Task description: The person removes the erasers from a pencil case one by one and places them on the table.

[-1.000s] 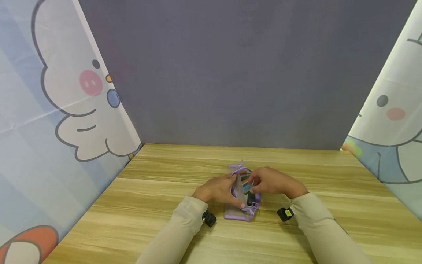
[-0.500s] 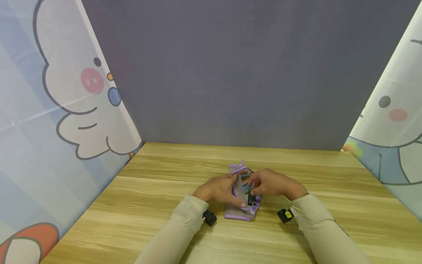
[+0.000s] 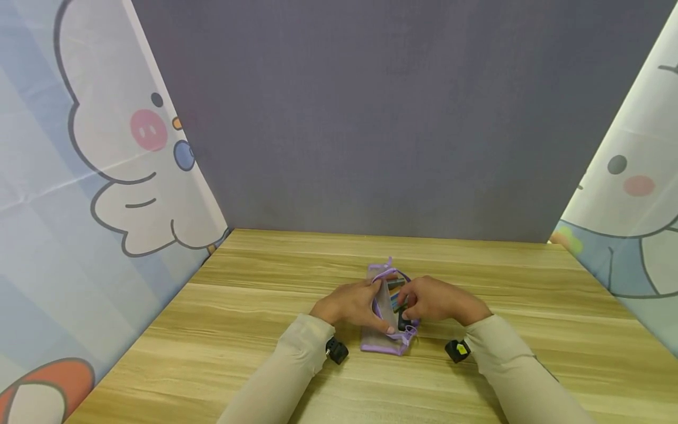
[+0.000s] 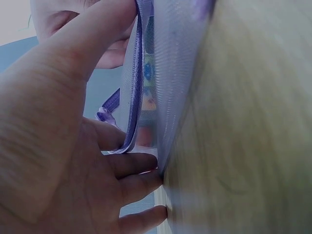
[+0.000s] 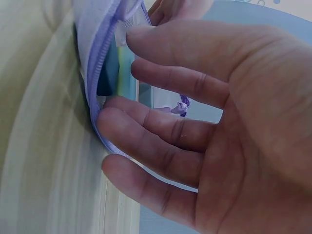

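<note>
Left hand (image 3: 356,303) gripping pouch (image 3: 378,340) | right hand (image 3: 438,299) loosely spread at zip edge (image 5: 97,57) | far table edge (image 3: 392,238) well apart

We see long beige sleeves (image 3: 275,374), creased cuffs (image 3: 313,331), a small black box (image 3: 337,351) worn beside each, yellow mark (image 3: 462,349) on the right one.
</note>
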`<state>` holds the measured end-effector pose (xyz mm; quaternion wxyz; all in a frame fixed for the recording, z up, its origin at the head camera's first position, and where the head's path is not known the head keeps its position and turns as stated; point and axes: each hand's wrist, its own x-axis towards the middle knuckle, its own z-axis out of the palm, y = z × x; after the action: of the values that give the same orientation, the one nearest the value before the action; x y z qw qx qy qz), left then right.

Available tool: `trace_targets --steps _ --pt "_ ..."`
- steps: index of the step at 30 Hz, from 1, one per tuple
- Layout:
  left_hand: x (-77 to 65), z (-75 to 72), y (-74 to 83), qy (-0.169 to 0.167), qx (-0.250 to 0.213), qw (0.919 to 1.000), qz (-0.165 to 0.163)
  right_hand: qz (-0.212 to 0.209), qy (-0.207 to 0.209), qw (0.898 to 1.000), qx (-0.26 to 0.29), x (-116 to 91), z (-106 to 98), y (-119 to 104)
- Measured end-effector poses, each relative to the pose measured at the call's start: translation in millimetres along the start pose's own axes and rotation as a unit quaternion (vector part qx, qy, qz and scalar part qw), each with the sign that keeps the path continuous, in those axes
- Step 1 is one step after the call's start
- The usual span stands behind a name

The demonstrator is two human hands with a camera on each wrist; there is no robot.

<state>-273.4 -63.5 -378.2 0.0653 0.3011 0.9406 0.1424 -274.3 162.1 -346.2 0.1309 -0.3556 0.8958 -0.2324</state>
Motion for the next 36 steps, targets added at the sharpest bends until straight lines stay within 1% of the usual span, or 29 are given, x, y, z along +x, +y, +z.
trace_targets --steps 5,11,17,22,28,31,36 --pt "0.0 0.5 -0.2 -0.004 0.004 1.0 -0.005 -0.002 0.002 1.0 -0.012 0.7 1.3 0.0" --pt "0.1 0.6 -0.2 -0.005 0.003 1.0 -0.001 -0.003 0.003 1.0 -0.02 0.0 1.6 -2.4" --pt "-0.6 -0.1 -0.2 -0.008 -0.001 1.0 0.001 -0.017 0.002 1.0 -0.013 0.5 1.6 -4.1" --pt "-1.2 -0.7 0.4 -0.011 -0.002 0.9999 0.0 -0.015 0.002 1.0 -0.016 0.8 1.5 -3.7" --pt "-1.9 -1.0 1.7 -0.006 0.003 1.0 -0.001 -0.007 -0.003 1.0 -0.01 0.0 2.1 -2.9" --pt "-2.1 -0.9 1.9 -0.005 0.002 1.0 -0.002 -0.011 -0.003 1.0 -0.01 -0.5 2.4 -2.9" --pt "-2.9 -1.1 2.0 -0.005 0.001 1.0 -0.002 -0.03 -0.003 0.999 -0.012 -1.2 1.9 -3.2"
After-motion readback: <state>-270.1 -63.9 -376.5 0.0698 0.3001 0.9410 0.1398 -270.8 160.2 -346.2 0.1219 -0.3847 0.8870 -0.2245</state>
